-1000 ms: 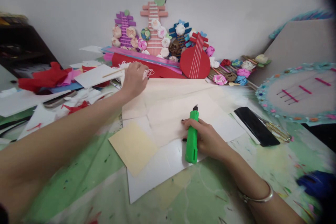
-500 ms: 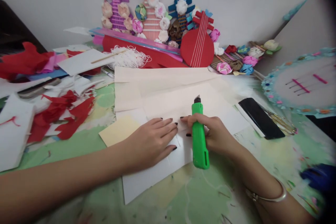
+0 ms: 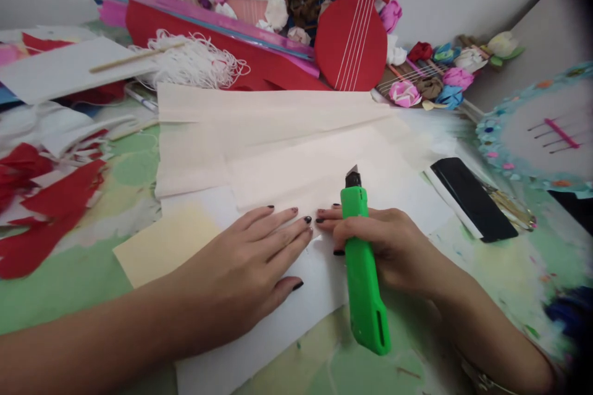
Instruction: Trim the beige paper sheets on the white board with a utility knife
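Fingers [image 3: 282, 228] of our left hand [image 3: 245, 271] lay spread flat, pressing cream paper [image 3: 296, 173] to desk [image 3: 60, 284], gripping nothing. Our right hand [image 3: 393, 247] clenched green cutter [image 3: 364, 271], blade tip up and away, just above paper, right beside left fingertips. Risk as we judged: blade slipping toward left fingertips, since they nearly touched right hand; loose stacked sheets could slide under pressure. Both forearms came low from near edge, left palm down, right wrist resting on desk. Phone [image 3: 470, 197] lay to right.
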Tool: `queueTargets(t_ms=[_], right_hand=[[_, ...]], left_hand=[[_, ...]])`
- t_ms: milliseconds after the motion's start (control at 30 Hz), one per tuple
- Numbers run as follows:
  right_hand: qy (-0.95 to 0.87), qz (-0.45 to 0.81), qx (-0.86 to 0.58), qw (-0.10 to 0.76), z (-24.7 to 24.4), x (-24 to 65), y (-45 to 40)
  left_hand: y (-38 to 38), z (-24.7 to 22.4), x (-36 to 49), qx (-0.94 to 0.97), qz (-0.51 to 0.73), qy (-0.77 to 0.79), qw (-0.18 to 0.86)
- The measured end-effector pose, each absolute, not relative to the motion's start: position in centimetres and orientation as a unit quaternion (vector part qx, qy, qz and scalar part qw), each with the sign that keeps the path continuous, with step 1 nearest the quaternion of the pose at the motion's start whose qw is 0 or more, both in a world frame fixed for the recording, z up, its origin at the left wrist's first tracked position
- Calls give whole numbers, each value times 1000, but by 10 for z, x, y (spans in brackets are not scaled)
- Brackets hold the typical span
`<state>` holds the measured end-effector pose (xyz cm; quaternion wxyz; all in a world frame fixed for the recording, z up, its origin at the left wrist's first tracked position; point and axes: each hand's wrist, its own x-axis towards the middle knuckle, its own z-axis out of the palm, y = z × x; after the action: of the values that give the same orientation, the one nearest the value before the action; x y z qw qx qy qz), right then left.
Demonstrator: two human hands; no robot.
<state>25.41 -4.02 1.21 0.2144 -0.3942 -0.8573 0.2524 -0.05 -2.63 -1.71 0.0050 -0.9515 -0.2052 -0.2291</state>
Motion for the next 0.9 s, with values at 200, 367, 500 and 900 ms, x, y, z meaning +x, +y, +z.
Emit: queueTargets(t_ms=[200, 367, 500, 900], right_hand=[[-859, 263, -389, 203, 11, 258, -38], [-854, 278, -386, 211, 10, 261, -35], [-846, 297, -387, 217, 7, 262, -33], [-826, 330, -383, 248, 1, 265, -29]], left_hand=[[-25, -11, -1, -953, -220, -210, -12], [-22, -10, -2, -955, -217, -203, -21], [-20, -10, -3, -955, -219, -196, -27], [-11, -10, -7, -964, -205, -167, -42]])
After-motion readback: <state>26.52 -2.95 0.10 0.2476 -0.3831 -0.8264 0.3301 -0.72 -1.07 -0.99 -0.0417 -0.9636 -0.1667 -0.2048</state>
